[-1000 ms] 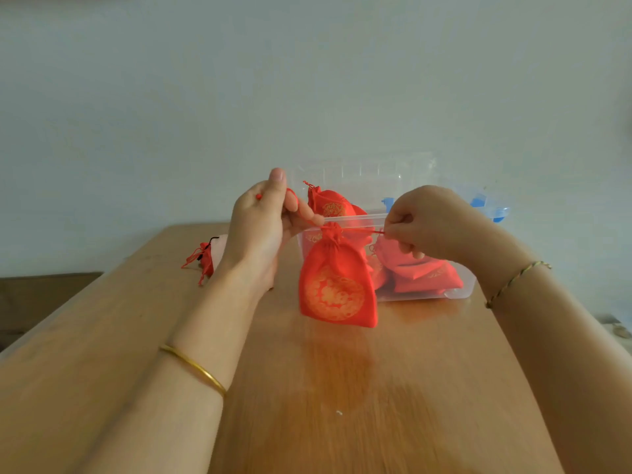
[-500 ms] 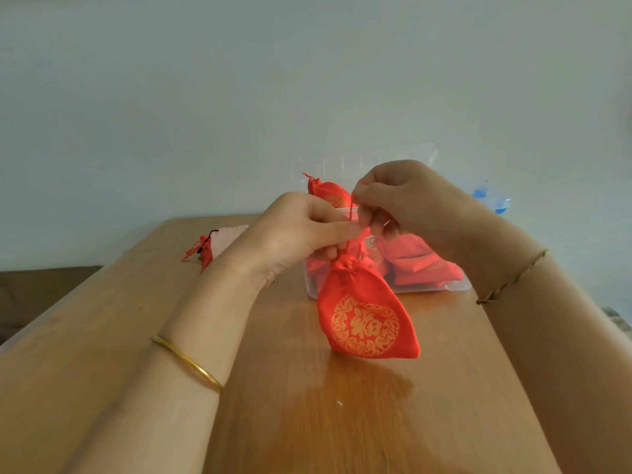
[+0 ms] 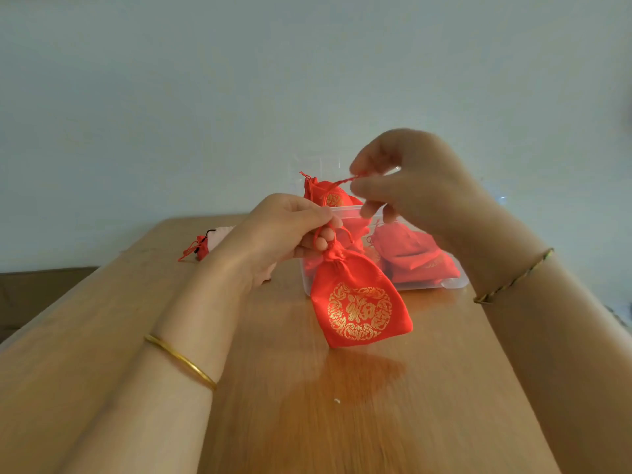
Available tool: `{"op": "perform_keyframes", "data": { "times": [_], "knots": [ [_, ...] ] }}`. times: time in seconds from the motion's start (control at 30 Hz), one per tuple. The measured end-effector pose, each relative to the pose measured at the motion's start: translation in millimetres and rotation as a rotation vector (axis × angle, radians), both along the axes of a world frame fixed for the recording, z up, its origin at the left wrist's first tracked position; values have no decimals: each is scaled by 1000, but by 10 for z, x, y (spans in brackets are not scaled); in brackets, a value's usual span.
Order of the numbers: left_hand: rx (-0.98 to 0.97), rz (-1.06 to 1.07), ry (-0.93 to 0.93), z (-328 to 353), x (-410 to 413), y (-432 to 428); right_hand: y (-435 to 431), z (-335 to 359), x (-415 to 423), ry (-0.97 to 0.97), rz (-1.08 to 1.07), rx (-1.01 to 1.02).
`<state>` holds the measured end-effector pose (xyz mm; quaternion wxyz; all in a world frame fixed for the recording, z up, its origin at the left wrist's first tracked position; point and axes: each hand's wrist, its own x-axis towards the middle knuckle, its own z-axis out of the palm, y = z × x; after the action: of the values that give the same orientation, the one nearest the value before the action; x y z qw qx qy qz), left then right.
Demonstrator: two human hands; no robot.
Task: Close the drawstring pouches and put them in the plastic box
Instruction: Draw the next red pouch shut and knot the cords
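A red fabric drawstring pouch with a round gold emblem (image 3: 359,302) is seen at the centre of the frame, in front of the box and outside it. It is held by its gathered neck, which is pinched between the thumb and curled fingers of the left hand (image 3: 284,230). The neck is drawn tight and the body hangs below it, tilted towards the lower right. Its lowest corner is seen just at the light brown wooden table (image 3: 444,388); whether the surface is touched cannot be told.

The right hand (image 3: 403,186) is raised at the upper centre right, above the box. A thin twisted red cord (image 3: 345,180) is pinched between its thumb and forefinger, and the other fingers are loosely curled beneath. The cord is stretched down and to the left, where its lower run is hidden behind the left hand.

A clear rectangular plastic box (image 3: 455,282) is placed on the table behind the held pouch, at the centre right. Several closed red pouches (image 3: 410,254) are lain inside it, and one further red pouch with a gold mark (image 3: 328,195) is stood upright at its back left, above the rim.

Another red and pale pink pouch (image 3: 201,248) is left on the table at the middle left, well apart from the box and partly covered by the left wrist.

A thin gold bangle (image 3: 181,359) is worn on the left forearm, and a braided cord bracelet (image 3: 513,278) on the right wrist.
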<state>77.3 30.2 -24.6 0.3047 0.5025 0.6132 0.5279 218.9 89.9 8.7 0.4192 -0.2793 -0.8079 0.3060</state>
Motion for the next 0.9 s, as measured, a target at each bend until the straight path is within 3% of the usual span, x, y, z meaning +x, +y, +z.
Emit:
{"op": "perform_keyframes", "data": {
  "times": [0.1,0.47,0.73,0.9],
  "knots": [
    [-9,27,-12,0,-14,10,38,23,35,77,-64,20],
    [26,-1,-22,37,21,-16,7,-162,-119,-213,222,-111],
    [93,14,41,33,11,-15,81,-185,-123,-122,181,-100],
    [151,79,23,20,-1,-12,117,-216,-155,-173,122,101]
  ]
}}
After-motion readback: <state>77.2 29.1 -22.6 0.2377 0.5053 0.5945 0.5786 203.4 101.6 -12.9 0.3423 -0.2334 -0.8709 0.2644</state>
